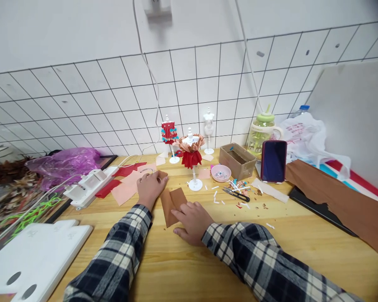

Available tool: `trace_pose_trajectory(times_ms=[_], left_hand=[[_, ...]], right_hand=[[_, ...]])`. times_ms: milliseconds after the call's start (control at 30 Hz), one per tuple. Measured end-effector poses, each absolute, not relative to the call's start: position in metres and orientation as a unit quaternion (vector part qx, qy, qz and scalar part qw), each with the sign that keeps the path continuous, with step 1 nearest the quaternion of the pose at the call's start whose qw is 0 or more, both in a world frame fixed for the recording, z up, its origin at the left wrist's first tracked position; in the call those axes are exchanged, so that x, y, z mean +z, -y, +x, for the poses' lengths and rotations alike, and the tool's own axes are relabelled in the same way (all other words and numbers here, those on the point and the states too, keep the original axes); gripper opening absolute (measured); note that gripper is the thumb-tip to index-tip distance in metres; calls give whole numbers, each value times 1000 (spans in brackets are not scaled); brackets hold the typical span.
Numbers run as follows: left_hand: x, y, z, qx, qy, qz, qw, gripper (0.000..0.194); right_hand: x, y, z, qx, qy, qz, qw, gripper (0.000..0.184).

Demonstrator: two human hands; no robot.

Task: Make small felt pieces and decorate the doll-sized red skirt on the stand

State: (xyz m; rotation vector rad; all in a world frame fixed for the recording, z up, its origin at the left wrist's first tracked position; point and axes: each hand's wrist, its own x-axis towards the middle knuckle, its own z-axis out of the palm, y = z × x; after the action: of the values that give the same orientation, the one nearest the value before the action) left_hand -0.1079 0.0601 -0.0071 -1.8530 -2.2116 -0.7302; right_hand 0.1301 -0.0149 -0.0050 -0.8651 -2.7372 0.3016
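Observation:
My left hand point(150, 186) rests on the wooden table point(208, 260) with fingers curled over the far end of a brown paper piece point(172, 202). My right hand point(193, 221) lies flat on the near part of the same folded brown paper, fingers pressing it down. Pink and red paper sheets point(126, 186) lie just left of my left hand. A small white mannequin stand wearing a red and brown paper dress point(191, 156) stands right behind the paper.
Two more mini mannequins point(169, 133) point(208, 121) stand by the tiled wall. Scissors point(236, 193), paper scraps, a pink dish point(221, 172), a cardboard box point(237, 160), a phone point(273, 160), a green bottle point(261, 131) and a long brown sheet point(337, 199) sit right. A power strip point(88, 186) and white board point(34, 256) lie left.

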Motion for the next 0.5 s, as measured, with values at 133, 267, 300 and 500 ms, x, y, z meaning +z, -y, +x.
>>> trace_pose_trajectory(times_ms=[133,267,300,500], left_hand=[[-10,-61,-113,-298,726,-618,38,22],[-10,-52,-126,-400,717,-571,8,33],[-10,-51,-128,-429,714,-553,-1,37],[-12,-53,-124,-550,645,-518,-115,48]], right_hand=[[-8,16,135,133,933,-306,134,57],[-9,16,132,145,925,-318,148,54],[-10,16,129,144,922,-326,149,55],[-16,12,118,144,905,-359,176,72]])
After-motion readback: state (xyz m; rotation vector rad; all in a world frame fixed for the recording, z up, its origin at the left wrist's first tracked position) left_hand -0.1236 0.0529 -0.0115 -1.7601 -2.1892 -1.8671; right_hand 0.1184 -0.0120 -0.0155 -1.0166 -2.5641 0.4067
